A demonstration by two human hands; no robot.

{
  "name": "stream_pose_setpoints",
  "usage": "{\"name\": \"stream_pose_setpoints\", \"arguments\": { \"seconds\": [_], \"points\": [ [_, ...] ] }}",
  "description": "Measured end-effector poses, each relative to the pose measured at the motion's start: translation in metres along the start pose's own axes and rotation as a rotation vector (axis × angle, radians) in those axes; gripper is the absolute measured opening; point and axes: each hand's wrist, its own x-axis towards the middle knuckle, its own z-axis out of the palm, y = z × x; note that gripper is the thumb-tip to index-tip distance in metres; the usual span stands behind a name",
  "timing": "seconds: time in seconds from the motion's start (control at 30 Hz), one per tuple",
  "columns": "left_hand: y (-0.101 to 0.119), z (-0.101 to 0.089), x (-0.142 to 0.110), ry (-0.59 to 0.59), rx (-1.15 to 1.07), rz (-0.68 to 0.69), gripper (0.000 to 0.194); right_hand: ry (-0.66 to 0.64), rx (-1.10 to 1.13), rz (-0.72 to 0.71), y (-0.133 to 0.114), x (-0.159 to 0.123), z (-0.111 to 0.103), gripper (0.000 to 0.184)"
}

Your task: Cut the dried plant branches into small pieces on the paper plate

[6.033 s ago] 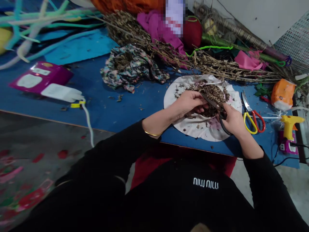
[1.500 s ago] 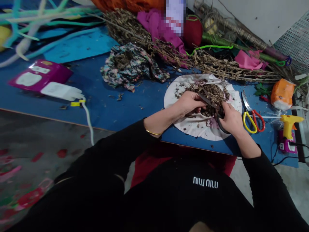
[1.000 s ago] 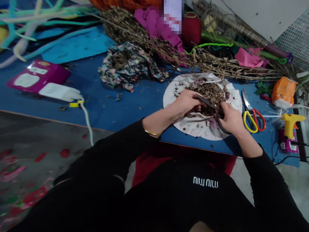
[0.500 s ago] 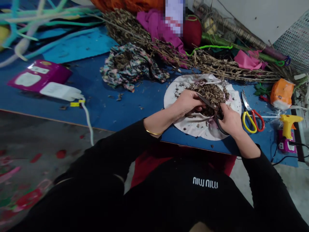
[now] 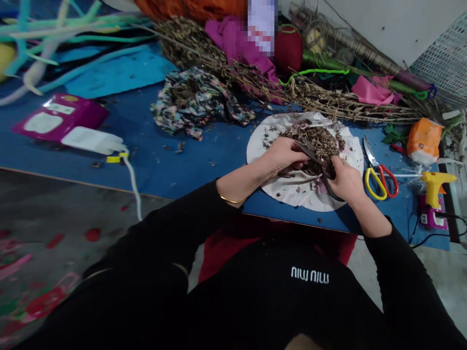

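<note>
Dark-handled scissors [image 5: 322, 162] are in my right hand [image 5: 346, 181], whose fingers wrap the handles. Their blades point up and left, over a heap of dried brown leaves [image 5: 324, 140]. My left hand [image 5: 286, 154] is closed at the blade tips, thumb and fingers pinched together. It seems to hold some of the dried plant bits, but what lies between its fingers is mostly hidden. Under both hands a round white cloth [image 5: 292, 197] lies spread on the blue table [image 5: 204, 163], with crumbs of leaf scattered over it.
Right of the cloth lie red-and-yellow-handled scissors [image 5: 379, 180], a yellow glue gun [image 5: 434, 185] with a cable and an orange packet [image 5: 423, 138]. Behind are long dried stems [image 5: 328, 104] and a crumpled flowered cloth [image 5: 199, 104]. A purple pack [image 5: 65, 116] sits left.
My hands stay over the leaf heap, working the scissors with small movements. The blades shift slightly between frames. The view sways a little; nothing else on the table has moved.
</note>
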Motion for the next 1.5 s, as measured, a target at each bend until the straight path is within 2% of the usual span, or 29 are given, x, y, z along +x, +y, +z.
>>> {"name": "stream_pose_setpoints", "arguments": {
  "seconds": [0.1,0.2,0.23,0.3,0.37,0.4,0.43,0.5,0.57,0.6,0.67,0.77,0.9,1.0,1.1,1.2,1.3,1.4,1.5],
  "points": [
    [-0.003,-0.003,0.002,0.022,0.113,0.084,0.013,0.059,0.028,0.008,0.005,0.001,-0.001,0.057],
    [-0.008,-0.011,0.006,0.055,0.214,0.21,0.019,0.094,0.059,0.014,0.009,0.002,-0.002,0.07],
    [-0.011,-0.015,0.009,0.105,0.251,0.267,0.02,0.092,0.069,0.012,0.011,0.002,-0.002,0.074],
    [-0.014,-0.022,0.014,0.319,0.359,0.43,0.019,0.083,0.088,0.002,0.013,0.002,-0.001,0.081],
    [-0.016,-0.027,0.015,0.523,0.493,0.678,0.026,0.078,0.099,-0.012,0.014,0.002,0.0,0.086],
    [-0.016,-0.026,0.014,0.541,0.577,0.817,0.031,0.079,0.099,-0.018,0.014,0.002,-0.001,0.087],
    [-0.015,-0.024,0.012,0.494,0.675,0.953,0.036,0.082,0.096,-0.024,0.013,0.002,-0.001,0.089],
    [-0.015,-0.014,0.007,0.255,0.897,1.156,0.047,0.092,0.084,-0.037,0.011,0.002,-0.002,0.091],
    [-0.016,-0.002,0.003,0.034,1.1,1.226,0.058,0.106,0.064,-0.064,0.009,0.001,-0.003,0.093],
    [-0.016,0.003,0.002,-0.035,1.174,1.231,0.063,0.112,0.051,-0.08,0.009,0.001,-0.003,0.093],
    [-0.018,0.007,0.004,-0.076,1.264,1.209,0.071,0.12,0.025,-0.119,0.009,0.001,-0.004,0.095],
    [-0.018,-0.002,0.009,-0.007,1.305,1.142,0.077,0.122,0.007,-0.185,0.013,0.002,-0.007,0.096],
    [-0.016,-0.026,0.012,0.057,1.29,1.028,0.073,0.078,0.051,-0.25,0.025,0.002,-0.018,0.098],
    [-0.015,-0.041,0.013,0.093,1.241,0.947,0.072,-0.02,0.153,-0.23,0.036,0.002,-0.031,0.098],
    [-0.015,-0.046,0.022,0.13,1.115,0.88,0.072,-0.095,0.342,-0.204,0.052,0.002,-0.043,0.099],
    [-0.014,-0.035,0.037,0.105,1.068,0.864,0.069,-0.067,0.614,-0.203,0.068,0.004,-0.048,0.1],
    [-0.011,-0.007,0.047,-0.001,1.195,0.86,0.067,0.083,0.827,-0.149,0.079,0.009,-0.044,0.097],
    [-0.009,0.026,0.046,-0.117,1.312,0.884,0.068,0.195,0.823,-0.029,0.08,0.016,-0.036,0.093],
    [-0.007,0.043,0.037,-0.186,1.369,0.879,0.066,0.182,0.688,0.083,0.074,0.021,-0.029,0.089]
  ]
}}
